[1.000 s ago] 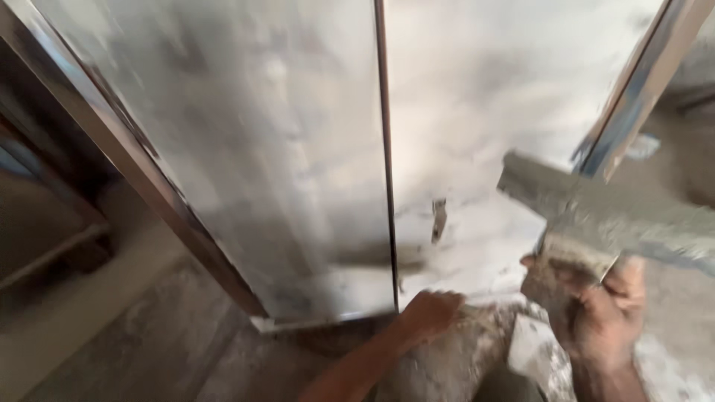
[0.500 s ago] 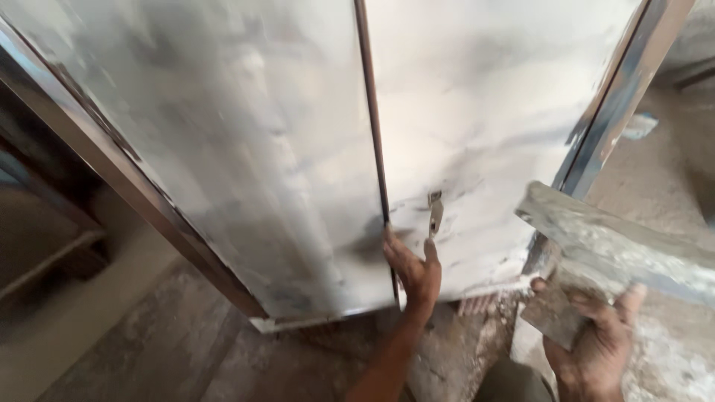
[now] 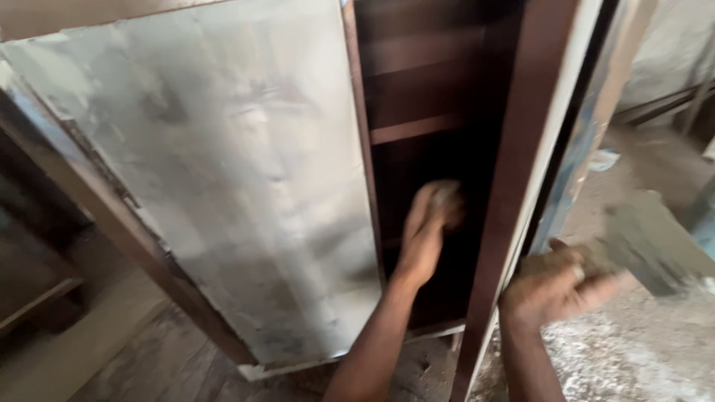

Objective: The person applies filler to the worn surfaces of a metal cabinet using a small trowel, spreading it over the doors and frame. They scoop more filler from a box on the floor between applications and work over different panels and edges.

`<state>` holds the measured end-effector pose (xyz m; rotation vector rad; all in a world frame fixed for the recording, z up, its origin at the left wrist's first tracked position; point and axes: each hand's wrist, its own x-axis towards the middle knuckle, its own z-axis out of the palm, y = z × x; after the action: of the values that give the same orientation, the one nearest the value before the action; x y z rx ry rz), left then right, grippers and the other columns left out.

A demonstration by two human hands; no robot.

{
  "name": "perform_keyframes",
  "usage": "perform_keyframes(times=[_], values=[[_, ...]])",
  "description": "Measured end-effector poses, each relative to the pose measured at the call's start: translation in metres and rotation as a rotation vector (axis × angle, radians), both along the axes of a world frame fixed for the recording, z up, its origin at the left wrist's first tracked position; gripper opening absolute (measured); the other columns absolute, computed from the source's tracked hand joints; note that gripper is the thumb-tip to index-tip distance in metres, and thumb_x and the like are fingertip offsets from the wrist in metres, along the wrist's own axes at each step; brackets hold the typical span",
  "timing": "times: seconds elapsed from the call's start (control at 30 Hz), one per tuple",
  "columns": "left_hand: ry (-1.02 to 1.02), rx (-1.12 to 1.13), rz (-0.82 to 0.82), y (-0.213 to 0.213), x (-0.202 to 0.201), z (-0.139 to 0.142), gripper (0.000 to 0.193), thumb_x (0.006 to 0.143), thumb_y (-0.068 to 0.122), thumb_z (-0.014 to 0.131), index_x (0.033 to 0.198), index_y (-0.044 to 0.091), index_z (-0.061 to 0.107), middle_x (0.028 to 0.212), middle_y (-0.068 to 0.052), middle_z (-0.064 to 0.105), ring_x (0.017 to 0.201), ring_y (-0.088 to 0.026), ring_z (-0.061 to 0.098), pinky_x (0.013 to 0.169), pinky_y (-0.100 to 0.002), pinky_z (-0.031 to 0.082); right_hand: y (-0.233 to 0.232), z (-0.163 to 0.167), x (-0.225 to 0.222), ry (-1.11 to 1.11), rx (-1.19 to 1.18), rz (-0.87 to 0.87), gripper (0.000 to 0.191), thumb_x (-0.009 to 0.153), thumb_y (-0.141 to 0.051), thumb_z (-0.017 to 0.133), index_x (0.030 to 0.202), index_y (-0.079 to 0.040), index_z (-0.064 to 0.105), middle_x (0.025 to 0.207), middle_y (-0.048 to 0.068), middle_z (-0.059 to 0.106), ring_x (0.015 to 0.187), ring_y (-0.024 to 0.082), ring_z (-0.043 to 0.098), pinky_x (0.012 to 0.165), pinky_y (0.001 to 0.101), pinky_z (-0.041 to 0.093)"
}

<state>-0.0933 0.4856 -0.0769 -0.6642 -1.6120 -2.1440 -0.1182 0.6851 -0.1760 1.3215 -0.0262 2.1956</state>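
The left hand point(image 3: 430, 223) reaches into the open cabinet point(image 3: 417, 149), fingers curled, blurred; I cannot tell whether its grip holds anything. The right hand point(image 3: 555, 286) has its grip closed on a putty-smeared trowel point(image 3: 648, 242), just beside the swung-out door point(image 3: 514, 186).

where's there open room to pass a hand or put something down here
Free: the dark cabinet opening between the closed grey door and the open door, where the left hand reaches; bare floor at lower left. Crowded: debris-strewn floor under the right hand with its trowel.
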Motion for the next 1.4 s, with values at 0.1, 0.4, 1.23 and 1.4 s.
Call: perform_keyframes(times=[0.1,0.4,1.23,1.4], values=[[0.019,-0.168,-0.109,0.063,0.0,0.061,0.039,0.111,0.032,0.047,0.139,0.006,0.054,0.113,-0.006,0.068,0.099,-0.013,0.064,0.088,-0.033,0.054,0.018,-0.005,0.015,-0.495,0.018,-0.972,0.052,0.122,-0.029,0.054,0.158,-0.022,0.017,0.156,0.011,0.041,0.119,0.019,0.058,0.092,0.036,0.059],[0.143,-0.09,0.396,0.146,0.031,0.089,0.037,0.107,0.037,0.062,0.1,0.001,0.059,0.077,-0.013,0.067,0.065,-0.02,0.066,0.062,-0.035,0.053,0.025,0.059,0.106,-0.739,0.134,-1.089,0.061,0.117,-0.014,0.061,0.161,-0.02,0.019,0.149,0.013,0.044,0.11,0.019,0.056,0.095,0.0395,0.059],[0.434,-0.473,0.498,0.159,-0.03,0.067,0.036,0.113,0.036,0.043,0.096,0.012,0.065,0.085,-0.011,0.071,0.072,-0.032,0.07,0.064,-0.046,0.054,0.05,0.005,0.085,-0.925,0.201,-1.734,0.057,0.114,0.005,0.042,0.164,0.006,0.014,0.165,0.03,0.035,0.145,0.034,0.046,0.123,0.0432,0.042],[0.326,-0.385,0.438,0.157,-0.034,0.067,0.045,0.113,0.04,0.045,0.085,0.011,0.064,0.078,-0.014,0.068,0.069,-0.034,0.068,0.062,-0.044,0.054,0.012,0.033,0.106,-0.791,0.173,-1.252,0.067,0.109,-0.008,0.046,0.164,-0.002,0.01,0.156,0.017,0.042,0.119,0.018,0.057,0.101,0.0295,0.056]])
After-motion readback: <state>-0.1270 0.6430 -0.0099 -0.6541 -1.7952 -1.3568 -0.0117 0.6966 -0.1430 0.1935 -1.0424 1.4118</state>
